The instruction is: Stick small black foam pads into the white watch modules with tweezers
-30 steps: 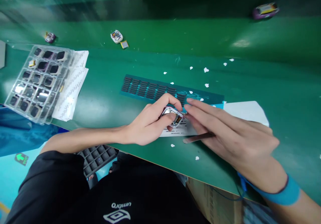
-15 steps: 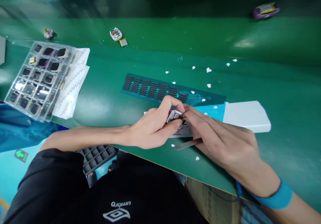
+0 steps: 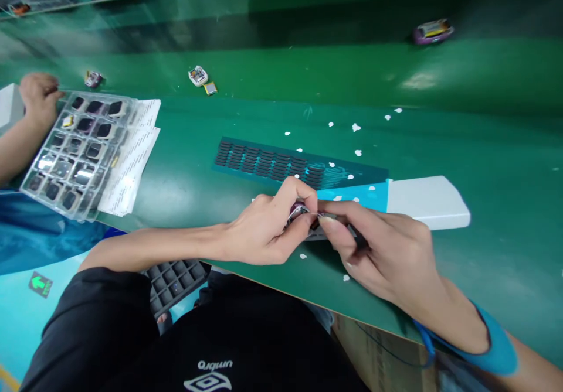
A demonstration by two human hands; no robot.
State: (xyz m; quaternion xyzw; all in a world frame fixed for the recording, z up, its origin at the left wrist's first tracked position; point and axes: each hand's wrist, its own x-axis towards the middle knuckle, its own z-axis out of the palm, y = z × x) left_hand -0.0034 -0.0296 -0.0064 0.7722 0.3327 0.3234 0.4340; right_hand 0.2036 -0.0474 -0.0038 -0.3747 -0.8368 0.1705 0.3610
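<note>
My left hand [image 3: 268,231] is closed around a small open watch case [image 3: 297,209] with a purple edge. Its thumb and forefinger cover most of the inside. Against the case's right side, my right hand [image 3: 387,251] pinches with thumb and forefinger; what lies between the fingertips is too small to make out. A blue wrist strap [image 3: 492,345] circles my right wrist. Under both hands lies a printed white paper, mostly hidden. Just behind them is a sheet of dark adhesive strips [image 3: 268,160], with small white tabs [image 3: 356,127] scattered about.
A clear tray of watch units [image 3: 83,152] lies at left on printed sheets [image 3: 136,163]. Another person's hand [image 3: 39,96] is at its corner. A white block [image 3: 428,201] lies at right. Opened watch units [image 3: 433,31] and a small battery [image 3: 210,88] sit toward the back.
My right hand has turned and its thumb has come up to the case. The thin metal strip under it no longer shows. Another person's hand has appeared at the tray; the view has shifted slightly.
</note>
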